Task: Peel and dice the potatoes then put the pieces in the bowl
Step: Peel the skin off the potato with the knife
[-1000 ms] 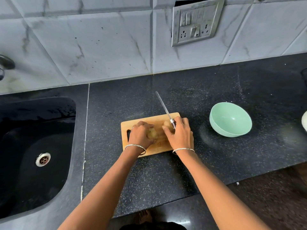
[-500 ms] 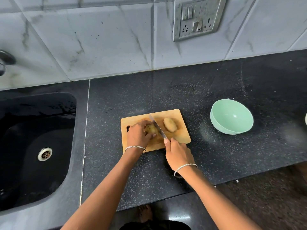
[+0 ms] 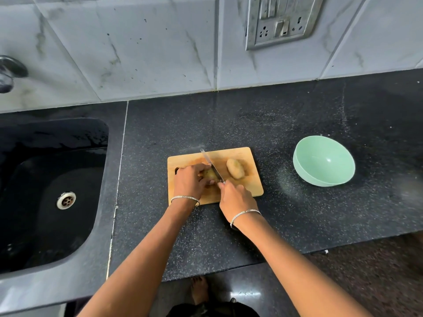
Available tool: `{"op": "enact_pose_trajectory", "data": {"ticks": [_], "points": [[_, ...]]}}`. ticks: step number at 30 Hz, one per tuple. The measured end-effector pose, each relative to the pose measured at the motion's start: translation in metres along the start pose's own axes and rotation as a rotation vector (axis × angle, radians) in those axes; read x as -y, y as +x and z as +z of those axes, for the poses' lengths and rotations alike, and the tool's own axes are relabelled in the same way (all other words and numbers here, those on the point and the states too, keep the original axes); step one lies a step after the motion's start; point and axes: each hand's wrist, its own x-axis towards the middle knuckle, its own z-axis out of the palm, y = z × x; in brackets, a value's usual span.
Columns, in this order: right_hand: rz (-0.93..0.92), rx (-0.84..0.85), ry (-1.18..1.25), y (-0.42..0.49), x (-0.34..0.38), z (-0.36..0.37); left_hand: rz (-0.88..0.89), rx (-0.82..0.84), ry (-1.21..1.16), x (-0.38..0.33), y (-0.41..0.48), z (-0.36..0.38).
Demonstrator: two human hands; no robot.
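Note:
A wooden cutting board [image 3: 248, 186] lies on the black counter. My left hand [image 3: 190, 181] grips a potato [image 3: 210, 175] on the board's left half, fingers curled over it. My right hand [image 3: 234, 197] holds the handle of a knife [image 3: 211, 164], whose blade lies across that potato and points away from me. A second unpeeled potato [image 3: 235, 168] lies free on the board's right half. A mint-green bowl [image 3: 324, 160] stands to the right of the board, with nothing visible in it.
A black sink [image 3: 52, 193] with a metal drain takes up the left side, and a tap [image 3: 9, 72] juts from the tiled wall above it. A switch and socket plate [image 3: 282, 19] hangs on the wall. The counter's front edge runs just below my forearms.
A second ago both hands sat together over the potatoes with the knife pointing away. My right hand has since drawn back toward me and set the blade across the potato in my left hand.

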Motion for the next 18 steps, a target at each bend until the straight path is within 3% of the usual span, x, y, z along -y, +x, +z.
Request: {"op": "enact_pose_trajectory", "data": {"ticks": [18], "points": [[0.026,0.025,-0.090,-0.015,-0.008,0.007,-0.079,-0.004,-0.091,0.001,0.003,0.000]]}}
